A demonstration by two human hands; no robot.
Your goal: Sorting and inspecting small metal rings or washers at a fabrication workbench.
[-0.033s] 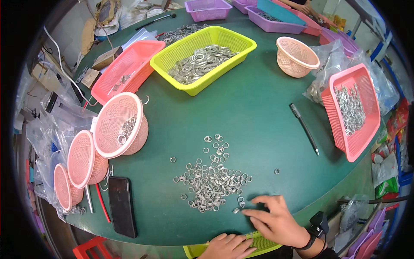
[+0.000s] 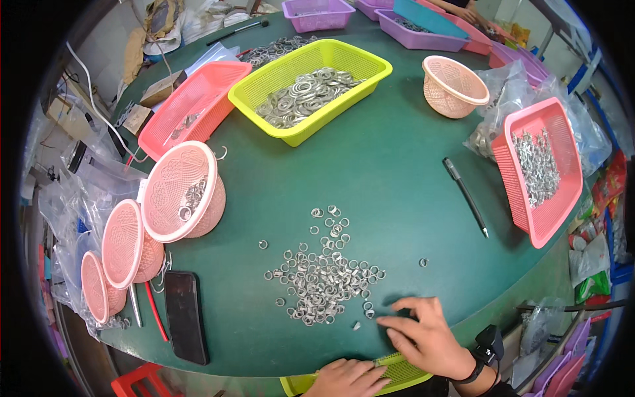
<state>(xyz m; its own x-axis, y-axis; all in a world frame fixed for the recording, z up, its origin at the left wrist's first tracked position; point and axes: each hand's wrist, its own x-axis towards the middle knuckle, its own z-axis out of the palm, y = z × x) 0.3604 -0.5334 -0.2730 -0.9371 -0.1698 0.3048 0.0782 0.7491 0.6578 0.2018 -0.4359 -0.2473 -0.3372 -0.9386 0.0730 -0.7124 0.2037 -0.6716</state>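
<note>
A loose pile of small metal rings (image 2: pixel 324 281) lies on the green table, with several strays around it. Right of the pile's lower edge, my right hand (image 2: pixel 426 337) hovers with thumb and fingers apart and nothing visible between them. Just left of its index fingertip is a single metal ring (image 2: pixel 356 325), tipped at an angle and apart from the hand. My left hand (image 2: pixel 349 378) rests with fingers stretched out over a lime-green basket (image 2: pixel 403 376) at the table's near edge. Most of that basket is hidden by the hands and the frame's lower edge.
Pink round baskets (image 2: pixel 211 212) and a black phone (image 2: pixel 185 317) line the left. At the back stands a lime basket of larger rings (image 2: pixel 291 135). A black pen (image 2: pixel 466 198) and a pink basket of metal parts (image 2: pixel 512 178) lie right. Another person's hand (image 2: pixel 466 13) shows far back.
My right hand has drawn slightly to the right, away from the single ring. That ring has shifted a little left and down and turned. My left hand has hardly moved.
</note>
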